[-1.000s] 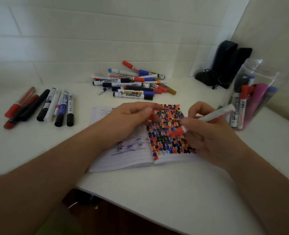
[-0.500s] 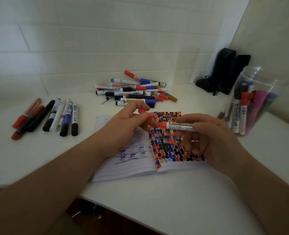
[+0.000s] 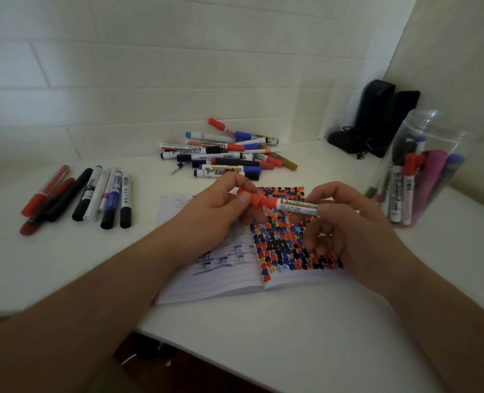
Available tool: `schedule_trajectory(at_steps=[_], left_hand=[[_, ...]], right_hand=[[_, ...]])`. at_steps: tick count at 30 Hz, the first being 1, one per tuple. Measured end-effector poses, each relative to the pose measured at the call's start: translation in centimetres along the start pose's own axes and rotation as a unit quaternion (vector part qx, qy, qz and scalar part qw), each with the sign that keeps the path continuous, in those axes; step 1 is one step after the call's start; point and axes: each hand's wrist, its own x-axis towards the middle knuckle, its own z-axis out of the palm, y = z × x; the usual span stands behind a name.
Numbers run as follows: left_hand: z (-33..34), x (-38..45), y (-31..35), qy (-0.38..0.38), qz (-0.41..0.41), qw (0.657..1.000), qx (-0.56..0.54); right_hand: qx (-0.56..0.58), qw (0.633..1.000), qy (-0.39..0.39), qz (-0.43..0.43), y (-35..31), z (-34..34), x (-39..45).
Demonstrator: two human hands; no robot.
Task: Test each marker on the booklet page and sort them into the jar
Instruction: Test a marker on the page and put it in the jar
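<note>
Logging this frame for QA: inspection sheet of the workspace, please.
Surface: white corner table, mostly bare near its front edge.
Job's things: open lined booklet, page covered in coloured dabs; red whiteboard marker; clear plastic jar holding markers.
Clutter: loose marker pile; marker row.
Grips: left hand pinches the red cap; right hand holds the barrel.
Cables: black cord by black speakers.
Surroundings: white tiled wall.

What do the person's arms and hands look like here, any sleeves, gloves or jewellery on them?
Both forearms are bare right up to the frame's edge, so no sleeves show. The left hand and the right hand wear no gloves. No rings, watch or bracelet are visible on the fingers or wrists.
</note>
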Motion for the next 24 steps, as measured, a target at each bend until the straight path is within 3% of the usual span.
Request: schedule_trajectory(at_steps=[8, 15, 20, 24], left_hand=[[-0.2, 0.2, -0.5, 0.022, 0.020, 1.000, -0.009], [-0.2, 0.3, -0.7, 0.027, 0.025, 0.999, -0.024], [-0.2, 0.1, -0.3, 0.015, 0.017, 1.000, -0.021], [-0.1, -0.4, 0.6, -0.006, 0.023, 1.000, 0.002]], right_hand=[[-0.141, 0.988, 0.053, -0.019, 0.4, 0.2, -0.1], [-0.156, 0.986, 0.050, -0.012, 0.1, 1.2, -0.3], [-0.201, 0.979, 0.041, -0.017, -0.9, 0.5, -0.3], [-0.310, 0.950, -0.022, 0.000, -1.6, 0.4, -0.3]])
